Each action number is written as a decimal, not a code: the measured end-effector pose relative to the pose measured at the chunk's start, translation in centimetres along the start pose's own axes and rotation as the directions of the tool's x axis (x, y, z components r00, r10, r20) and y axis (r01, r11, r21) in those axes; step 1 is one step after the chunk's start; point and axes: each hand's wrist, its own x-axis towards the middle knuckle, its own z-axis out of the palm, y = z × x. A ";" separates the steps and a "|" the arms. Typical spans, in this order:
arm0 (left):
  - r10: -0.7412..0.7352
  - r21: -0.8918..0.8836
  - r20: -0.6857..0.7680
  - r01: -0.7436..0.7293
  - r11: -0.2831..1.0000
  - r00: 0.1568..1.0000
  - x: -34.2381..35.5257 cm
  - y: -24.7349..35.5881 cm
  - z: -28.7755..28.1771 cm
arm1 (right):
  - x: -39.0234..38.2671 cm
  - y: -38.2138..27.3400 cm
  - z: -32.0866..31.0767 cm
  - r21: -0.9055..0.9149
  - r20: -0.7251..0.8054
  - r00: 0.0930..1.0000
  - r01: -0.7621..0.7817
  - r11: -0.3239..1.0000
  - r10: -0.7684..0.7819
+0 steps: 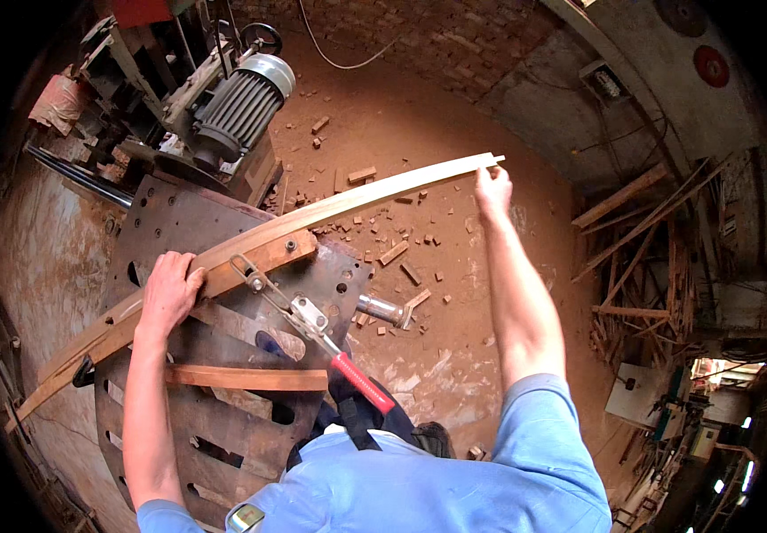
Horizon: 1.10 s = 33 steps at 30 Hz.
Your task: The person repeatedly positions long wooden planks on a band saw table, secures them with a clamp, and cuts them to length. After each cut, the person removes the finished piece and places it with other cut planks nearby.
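Observation:
A long pale wooden strip arcs across a curved wooden form that sits on a dark perforated steel table. My left hand presses down on the strip and form near the table's middle. My right hand is stretched far out and grips the strip's free end. A toggle clamp with a red handle is fixed to the form between my arms, its lever pointing toward me.
A grey electric motor and machine parts stand at the back left. Wood offcuts litter the sawdust floor. Loose wooden slats lean at the right by a concrete wall. A second wooden bar lies on the table.

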 end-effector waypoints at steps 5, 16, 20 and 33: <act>-0.108 0.001 0.099 0.109 0.994 0.989 -0.7 -4.9 1.6 | 6.5 2.1 -2.7 -0.034 0.350 0.903 0.277 0.960 -0.248; -0.336 -0.031 0.019 0.336 0.941 0.942 -4.6 -10.5 -0.8 | 8.1 4.8 0.7 0.073 0.540 0.821 0.171 0.983 -0.183; -0.372 0.121 0.123 0.358 0.926 0.920 -5.7 -10.7 -2.4 | 1.6 2.2 3.0 0.210 0.519 0.846 0.008 0.978 -0.119; -0.012 0.201 -0.057 0.023 0.979 0.998 -4.5 -1.1 -0.5 | -9.3 -4.9 4.2 0.338 0.691 0.679 -0.004 0.941 -0.246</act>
